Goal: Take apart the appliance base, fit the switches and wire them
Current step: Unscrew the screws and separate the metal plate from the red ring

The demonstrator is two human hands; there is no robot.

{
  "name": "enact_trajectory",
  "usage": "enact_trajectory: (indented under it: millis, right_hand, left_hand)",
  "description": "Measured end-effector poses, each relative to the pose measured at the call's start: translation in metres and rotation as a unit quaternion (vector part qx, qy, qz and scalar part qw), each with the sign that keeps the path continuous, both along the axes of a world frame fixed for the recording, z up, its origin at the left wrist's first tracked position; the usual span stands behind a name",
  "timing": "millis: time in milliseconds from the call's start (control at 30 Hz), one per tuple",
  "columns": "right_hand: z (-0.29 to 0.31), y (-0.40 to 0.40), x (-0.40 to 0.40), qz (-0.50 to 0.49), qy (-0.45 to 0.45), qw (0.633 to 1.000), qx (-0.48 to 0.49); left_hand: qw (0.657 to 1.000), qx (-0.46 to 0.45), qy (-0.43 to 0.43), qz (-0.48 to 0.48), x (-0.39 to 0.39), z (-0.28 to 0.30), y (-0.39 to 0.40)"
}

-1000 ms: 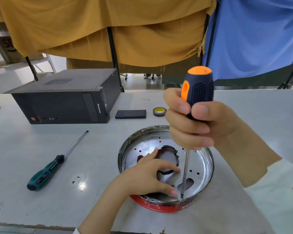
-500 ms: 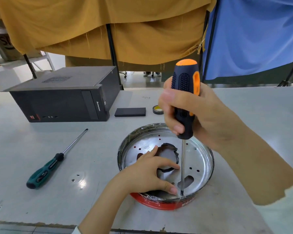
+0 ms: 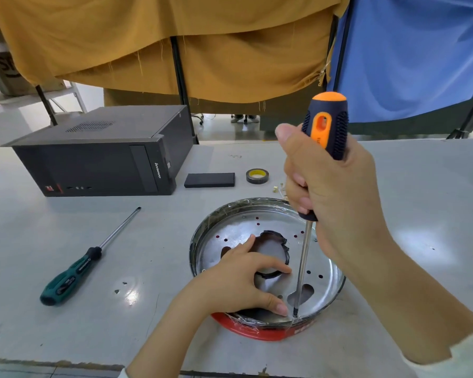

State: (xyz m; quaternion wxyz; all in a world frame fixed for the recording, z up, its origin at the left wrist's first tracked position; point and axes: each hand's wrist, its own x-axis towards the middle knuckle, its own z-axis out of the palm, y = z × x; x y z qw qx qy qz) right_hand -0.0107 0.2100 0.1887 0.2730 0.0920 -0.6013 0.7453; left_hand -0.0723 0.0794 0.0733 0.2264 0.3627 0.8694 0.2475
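Left hand (image 3: 238,279) fingers spread on pan floor of appliance base (image 3: 331,271); rim wall close behind palm. Orange-handled screwdriver (image 3: 302,257) shaft upright just right of left thumb, blocks that side. Right hand (image 3: 336,197) above pan's far-right part. Beyond left fingertips: open pan floor. Left of left wrist: bare table (image 3: 153,236), then green screwdriver (image 3: 74,268). Well beyond fingers: computer case (image 3: 99,159), black block (image 3: 209,180), tape roll (image 3: 257,175).
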Motion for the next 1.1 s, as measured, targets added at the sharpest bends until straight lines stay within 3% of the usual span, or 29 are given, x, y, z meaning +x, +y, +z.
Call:
enact_trajectory:
  millis: [67,133,233,300,333,367,433,500,567,633,700,767,833,967,1033,1100]
  right_hand:
    - [0.003,0.008,-0.002,0.05,0.001,0.998,0.03]
    - [0.007,0.022,-0.008,0.225,-0.02,0.973,0.05]
    - [0.012,0.034,-0.017,0.531,-0.041,0.845,0.036]
    - [0.014,0.035,-0.021,0.631,-0.05,0.774,0.015]
    - [0.015,0.035,-0.022,0.64,-0.057,0.766,0.008]
    - [0.014,0.034,-0.023,0.629,-0.065,0.774,0.006]
    - [0.011,0.031,-0.024,0.542,-0.078,0.836,0.013]
    - [0.006,0.027,-0.022,0.36,-0.08,0.929,0.02]
    - [0.0,0.022,-0.017,0.166,-0.062,0.984,0.011]
    - [-0.005,0.018,-0.011,0.016,-0.036,0.999,-0.019]
    - [-0.005,0.019,-0.006,-0.03,-0.02,0.999,-0.029]
    - [-0.002,0.025,-0.005,0.047,-0.026,0.999,0.008]
    - [0.002,0.035,-0.009,0.203,-0.048,0.977,0.035]
    - [0.009,0.049,-0.017,0.484,-0.07,0.872,-0.012]
    - [0.011,0.049,-0.019,0.551,-0.064,0.832,-0.016]
    - [0.013,0.044,-0.019,0.515,-0.078,0.854,0.004]
  left_hand:
    - [1.0,0.001,-0.002,0.004,0.0,0.0,0.0]
    - [1.0,0.003,-0.007,0.006,0.0,0.001,0.0]
    - [1.0,0.007,-0.01,0.013,0.002,0.003,0.0]
    - [1.0,0.007,-0.006,0.014,0.002,0.004,0.0]
    - [1.0,0.007,-0.005,0.012,0.002,0.004,0.0]
    - [1.0,0.007,-0.005,0.011,0.002,0.003,0.0]
    - [1.0,0.008,-0.011,0.011,0.002,0.003,0.0]
    - [1.0,0.007,-0.013,0.012,0.002,0.002,0.0]
    - [1.0,0.004,-0.011,0.009,0.001,0.002,0.0]
    - [1.0,0.001,-0.005,0.006,0.001,0.002,0.0]
    - [1.0,0.0,0.0,0.003,0.001,0.002,0.0]
    - [1.0,0.002,-0.004,0.007,0.001,0.002,-0.001]
    - [1.0,0.002,-0.008,0.011,0.001,0.002,0.0]
    - [1.0,-0.002,-0.008,0.013,0.002,0.002,0.0]
    - [1.0,-0.001,-0.007,0.01,0.002,0.002,0.0]
    - [1.0,0.0,-0.008,0.009,0.001,0.002,0.0]
